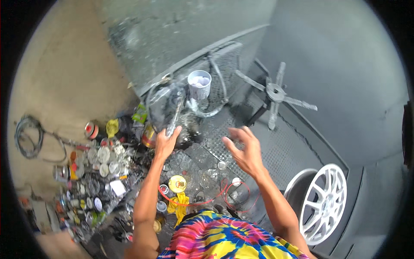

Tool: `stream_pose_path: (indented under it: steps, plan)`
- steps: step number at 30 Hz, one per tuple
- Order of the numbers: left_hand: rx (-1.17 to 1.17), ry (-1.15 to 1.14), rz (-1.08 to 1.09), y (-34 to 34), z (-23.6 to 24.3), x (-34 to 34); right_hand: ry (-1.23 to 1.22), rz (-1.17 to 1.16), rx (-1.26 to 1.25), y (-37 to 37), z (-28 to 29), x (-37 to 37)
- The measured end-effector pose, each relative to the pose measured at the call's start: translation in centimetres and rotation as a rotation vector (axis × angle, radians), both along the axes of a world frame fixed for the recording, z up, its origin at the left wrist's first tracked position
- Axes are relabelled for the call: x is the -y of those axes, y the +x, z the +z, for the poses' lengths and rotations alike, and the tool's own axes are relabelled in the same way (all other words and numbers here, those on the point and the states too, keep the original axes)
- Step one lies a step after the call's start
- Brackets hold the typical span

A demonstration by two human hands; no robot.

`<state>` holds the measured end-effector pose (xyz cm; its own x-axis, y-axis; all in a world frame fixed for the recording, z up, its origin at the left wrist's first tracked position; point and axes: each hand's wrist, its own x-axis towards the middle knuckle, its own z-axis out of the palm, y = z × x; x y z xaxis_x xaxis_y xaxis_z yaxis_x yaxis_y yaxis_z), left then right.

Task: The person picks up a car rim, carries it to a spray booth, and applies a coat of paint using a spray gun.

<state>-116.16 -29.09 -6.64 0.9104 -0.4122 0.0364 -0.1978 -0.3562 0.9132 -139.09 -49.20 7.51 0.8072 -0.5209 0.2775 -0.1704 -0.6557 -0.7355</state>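
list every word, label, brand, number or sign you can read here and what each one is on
No text can be read clearly.
Pale rod-like tool in the left hand: no readable lettering.
Gold-and-red can: any label is too small and blurred.
Yellow-topped can: too small to read.
White wheel: any hub marking is too blurred.

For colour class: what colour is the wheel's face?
White: the wheel's face, in the head view.
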Motion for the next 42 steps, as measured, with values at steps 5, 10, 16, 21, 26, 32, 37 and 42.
stream_pose_path:
  steps: [5, 10, 16, 21, 26, 32, 37, 42]
  plan:
    - [-0.065, 0.048, -0.113, -9.0, 5.2, 5.4, 0.046, -0.131, 0.035, 1.0, -2.8, 1.9]
    - [-0.013, -0.188, -0.336, -22.7, 7.8, 11.3, 0.166, -0.31, -0.097, -5.0, 1.4, 4.8]
    - [-0.131, -0.479, -0.648, -42.0, 10.4, 17.4, -0.166, -0.593, 0.183, -19.8, 4.1, 10.1]
    - [-0.302, -0.389, -1.027, -55.7, 13.7, 19.6, 0.031, -0.696, 0.294, -35.1, 11.0, 11.6]
    - [-0.254, -0.403, -1.402, -64.0, 17.0, 19.6, 0.206, -0.596, 0.336, -47.1, 13.7, 10.0]
    - [-0.351, -0.325, -1.706, -67.4, 17.3, 18.8, 0.271, -0.567, 0.304, -53.4, 16.0, 5.8]
    - [-0.083, -0.318, -1.921, -66.4, 15.5, 21.0, 0.567, -0.56, 0.487, -56.3, 15.7, 4.1]
    - [0.128, -0.263, -1.894, -61.8, 12.4, 26.4, 0.583, -0.794, 0.279, -59.8, 11.7, 3.8]
